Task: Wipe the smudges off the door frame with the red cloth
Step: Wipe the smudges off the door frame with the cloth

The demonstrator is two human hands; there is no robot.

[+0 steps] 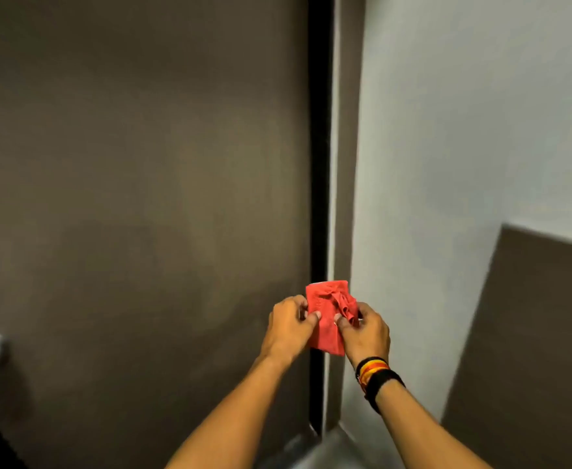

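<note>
Red cloth [325, 319], folded small, is being pinched at its side edges by the left hand [289, 328] and right hand [366, 333], just before the door frame [340, 164]. Soft and limp, it is likely needing a bunched, palm-backed grip.

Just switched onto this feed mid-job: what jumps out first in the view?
The red cloth stands out at lower centre, folded and pinched between the left hand and the right hand, in front of the door frame. The frame runs as a vertical strip between the dark door and the pale wall. Striped wristbands mark the right wrist.
</note>
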